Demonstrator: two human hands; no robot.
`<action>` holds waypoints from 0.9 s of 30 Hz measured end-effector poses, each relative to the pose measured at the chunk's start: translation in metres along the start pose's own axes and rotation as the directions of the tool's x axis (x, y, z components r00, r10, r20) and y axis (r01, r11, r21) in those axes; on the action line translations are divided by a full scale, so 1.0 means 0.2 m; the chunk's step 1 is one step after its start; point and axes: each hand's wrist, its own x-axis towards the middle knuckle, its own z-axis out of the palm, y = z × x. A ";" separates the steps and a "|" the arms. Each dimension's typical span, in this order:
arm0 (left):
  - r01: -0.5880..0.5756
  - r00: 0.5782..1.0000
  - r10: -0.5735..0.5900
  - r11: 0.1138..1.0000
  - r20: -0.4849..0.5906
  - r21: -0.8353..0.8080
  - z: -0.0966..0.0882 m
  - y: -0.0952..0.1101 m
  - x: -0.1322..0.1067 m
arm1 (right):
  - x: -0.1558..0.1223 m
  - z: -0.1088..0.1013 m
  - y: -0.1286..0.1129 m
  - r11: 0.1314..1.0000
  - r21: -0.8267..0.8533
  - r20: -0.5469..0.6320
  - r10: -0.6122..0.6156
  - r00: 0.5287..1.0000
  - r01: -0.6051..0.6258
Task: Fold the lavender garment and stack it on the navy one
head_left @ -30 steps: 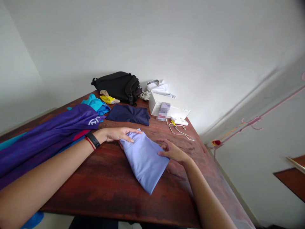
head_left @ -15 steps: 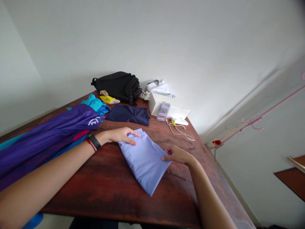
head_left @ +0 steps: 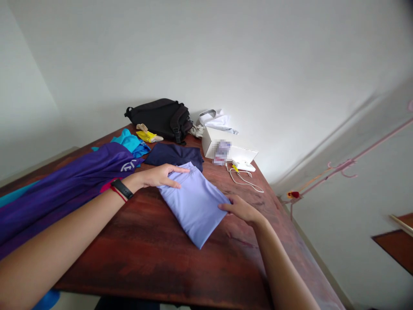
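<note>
A folded light-blue cloth (head_left: pixel 193 204) lies on the dark red wooden table (head_left: pixel 145 254). My left hand (head_left: pixel 159 175) grips its far left corner, fingers laid over the top and thumb under the edge. My right hand (head_left: pixel 240 209) holds the cloth's right edge, fingers curled on it. The cloth's far end touches a folded navy garment (head_left: pixel 176 155).
A purple garment (head_left: pixel 64 181) and a turquoise one (head_left: pixel 130 142) are spread on the left. At the back stand a black bag (head_left: pixel 159 117), a yellow item (head_left: pixel 146 135), a white box (head_left: pixel 226 148), a white cable (head_left: pixel 243 178) and white cloth (head_left: pixel 216 118). The table's right edge drops to the floor.
Both hands have slid the light-blue cloth away from me, toward the navy garment; its far end now reaches that garment. My right hand moved from the top of the cloth to its right edge.
</note>
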 end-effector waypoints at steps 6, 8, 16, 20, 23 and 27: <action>-0.050 0.963 -0.026 0.962 -0.270 -0.269 -0.11 0.01 0.01 | 0.23 0.12 -0.06 0.754 0.645 -0.266 0.074 0.961 0.120; -0.040 0.956 -0.059 0.944 -0.288 -0.327 -0.13 -0.01 0.02 | 0.32 0.21 -0.07 0.657 0.750 -0.199 0.108 0.974 0.080; 0.033 0.950 -0.157 0.909 -0.268 -0.415 -0.20 -0.16 -0.03 | 0.48 0.39 -0.13 0.716 0.698 -0.248 0.219 0.944 0.017; -0.033 0.913 -0.133 0.918 -0.386 -0.394 -0.23 -0.14 -0.03 | 0.58 0.28 -0.22 0.831 0.537 -0.492 0.165 0.855 0.148; -0.097 0.853 -0.118 0.921 -0.509 -0.378 -0.28 -0.12 0.02 | 0.73 0.15 -0.31 0.871 0.448 -0.592 0.118 0.798 0.204; -0.111 0.783 -0.242 0.852 -0.573 -0.511 -0.39 -0.12 0.16 | 1.00 -0.02 -0.42 0.929 0.326 -0.640 0.078 0.764 0.177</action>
